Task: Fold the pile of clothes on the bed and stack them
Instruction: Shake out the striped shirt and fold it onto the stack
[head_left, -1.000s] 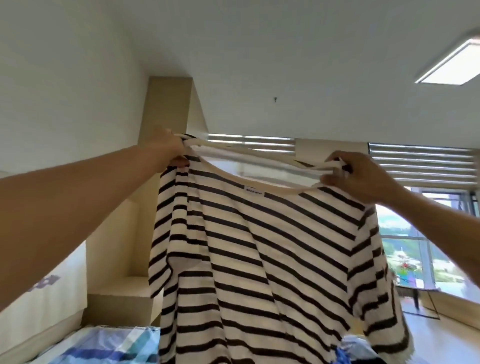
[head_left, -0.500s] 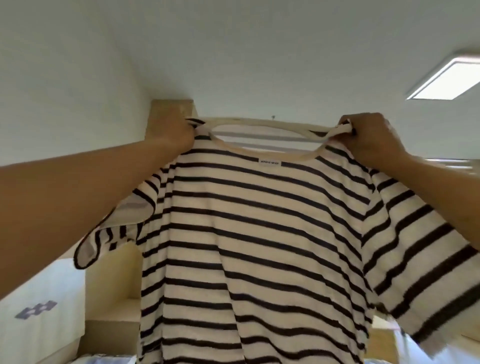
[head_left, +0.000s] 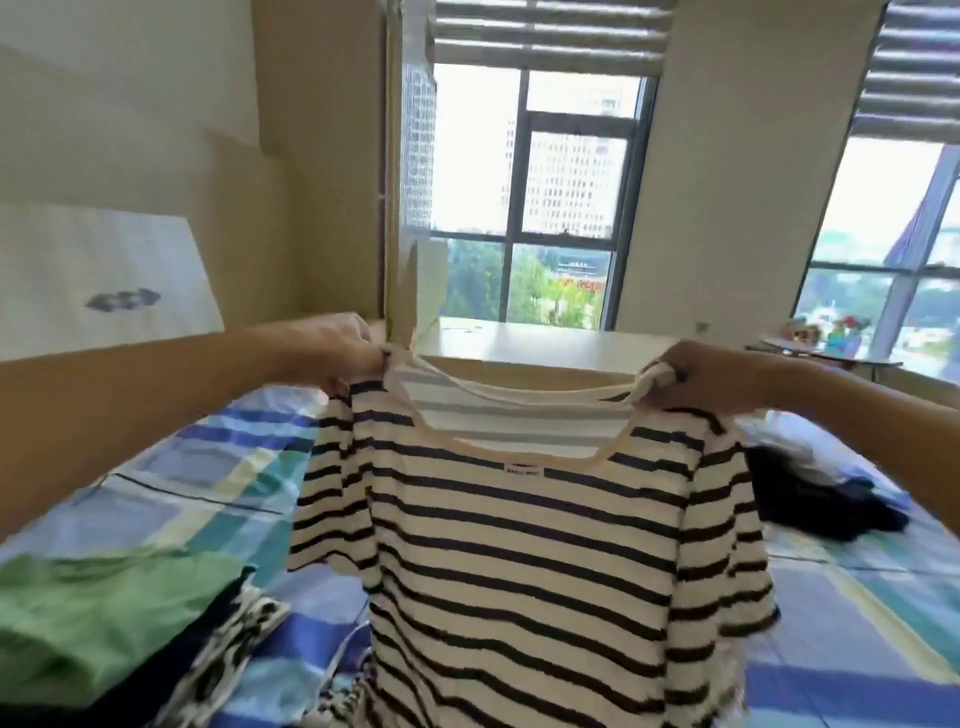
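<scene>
the cream, black-striped knit t-shirt (head_left: 524, 561), pinched at its shoulders by the left hand (head_left: 340, 345) and right hand (head_left: 696, 376), has dropped from overhead toward the blue plaid bed (head_left: 208, 467), ready for laying flat.

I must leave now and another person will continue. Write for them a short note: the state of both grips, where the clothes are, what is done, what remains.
Left grip: pinches the striped shirt at one shoulder end of the neckline.
Right grip: pinches the other end.
The shirt hangs open and unfolded above the bed.
Done: a stack that looks folded, green garment on top, lies on the bed at the left.
Left: fold this shirt, put it on the stack, then deal with the dark pile at the right.
</scene>
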